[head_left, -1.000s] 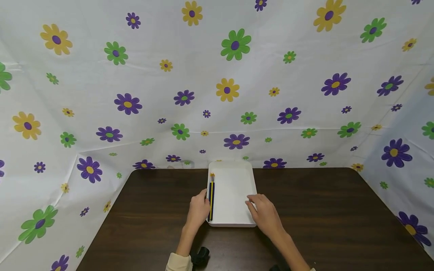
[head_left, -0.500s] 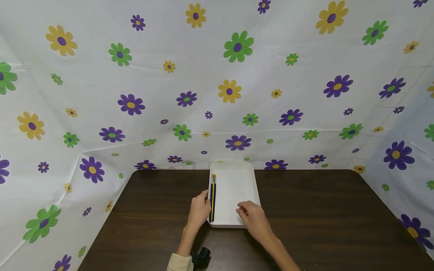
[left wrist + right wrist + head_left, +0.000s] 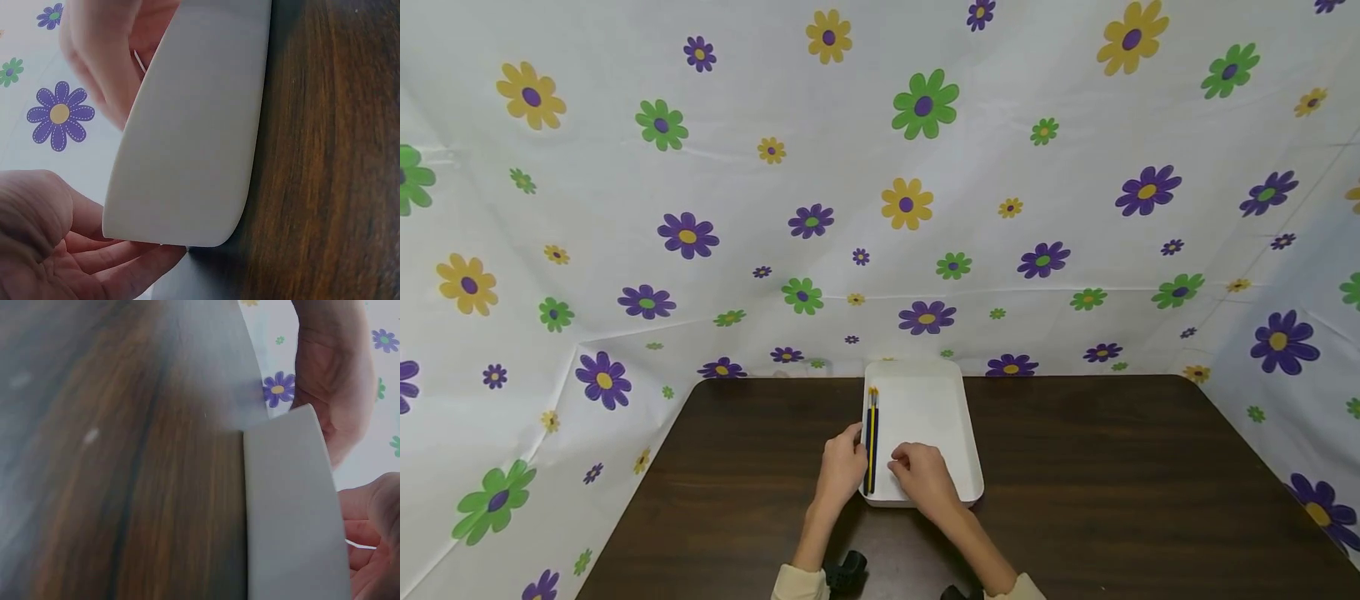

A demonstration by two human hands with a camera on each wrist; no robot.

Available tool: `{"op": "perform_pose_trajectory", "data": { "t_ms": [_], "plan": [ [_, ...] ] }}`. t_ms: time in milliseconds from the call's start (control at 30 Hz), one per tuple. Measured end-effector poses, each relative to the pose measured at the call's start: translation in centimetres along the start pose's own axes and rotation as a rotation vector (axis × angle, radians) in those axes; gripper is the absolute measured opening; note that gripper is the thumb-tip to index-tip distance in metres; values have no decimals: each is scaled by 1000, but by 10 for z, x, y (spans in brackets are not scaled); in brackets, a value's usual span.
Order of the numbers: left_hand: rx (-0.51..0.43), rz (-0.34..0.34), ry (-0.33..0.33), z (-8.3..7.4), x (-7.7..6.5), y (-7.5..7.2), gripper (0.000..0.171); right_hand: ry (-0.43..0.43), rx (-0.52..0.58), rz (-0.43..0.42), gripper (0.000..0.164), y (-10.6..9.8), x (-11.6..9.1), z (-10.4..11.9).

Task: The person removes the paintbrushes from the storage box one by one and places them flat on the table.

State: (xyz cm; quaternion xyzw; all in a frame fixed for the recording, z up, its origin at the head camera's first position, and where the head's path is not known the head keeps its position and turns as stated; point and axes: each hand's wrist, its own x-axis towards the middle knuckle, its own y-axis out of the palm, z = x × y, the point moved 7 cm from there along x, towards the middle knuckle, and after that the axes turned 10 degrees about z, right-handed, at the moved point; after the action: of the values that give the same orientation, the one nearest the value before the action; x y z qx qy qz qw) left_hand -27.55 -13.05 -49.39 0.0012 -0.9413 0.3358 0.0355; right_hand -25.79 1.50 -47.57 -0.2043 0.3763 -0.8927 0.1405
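A shallow white rectangular tray (image 3: pixel 925 400) lies on the table. Along its left side several slim paintbrushes (image 3: pixel 872 442), with dark blue and yellow handles, lie side by side with bristles toward the back. My left hand (image 3: pixel 841 468) holds the tray's left wall; in the left wrist view the left hand's (image 3: pixel 94 250) thumb is at the rim and its fingers lie along the outside. My right hand (image 3: pixel 927 479) is over the front part of the tray, to the right of the brushes, fingers loosely bent with nothing seen in them. The right wrist view shows the right hand (image 3: pixel 378 531) above the tray wall (image 3: pixel 290 506).
The tray stands on a dark wood-grain table (image 3: pixel 1090 467). A white flower-print cloth (image 3: pixel 842 167) hangs behind and at both sides. Black wrist gear (image 3: pixel 847 571) sits by the left forearm at the front.
My right hand has moved left from the tray's right edge across it, close to the paintbrushes. My left hand has kept its hold on the left wall.
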Motion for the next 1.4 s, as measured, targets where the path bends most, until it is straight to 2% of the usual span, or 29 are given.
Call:
{"op": "perform_pose_trajectory", "data": {
  "t_ms": [300, 600, 767, 1000, 1167, 1400],
  "plan": [
    [-18, 6, 27, 1, 0, 4, 33, 96, 31, 25, 7, 20, 17, -4],
    [-14, 7, 43, -3, -1, 4, 33, 169, 55, -3, 8, 27, 28, -7],
    [-9, -2, 52, -5, -1, 3, 33, 221, 73, 24, 16, 31, 32, -7],
    [13, -47, 110, -5, -1, 0, 32, 250, 92, 41, 28, 35, 37, -5],
    [1, -33, 67, -4, -1, -2, 33, 256, 95, 72, 33, 37, 44, -6],
    [2, 3, 25, -1, 0, 0, 33, 339, 83, 156, 17, 38, 51, -11]
  ]
}}
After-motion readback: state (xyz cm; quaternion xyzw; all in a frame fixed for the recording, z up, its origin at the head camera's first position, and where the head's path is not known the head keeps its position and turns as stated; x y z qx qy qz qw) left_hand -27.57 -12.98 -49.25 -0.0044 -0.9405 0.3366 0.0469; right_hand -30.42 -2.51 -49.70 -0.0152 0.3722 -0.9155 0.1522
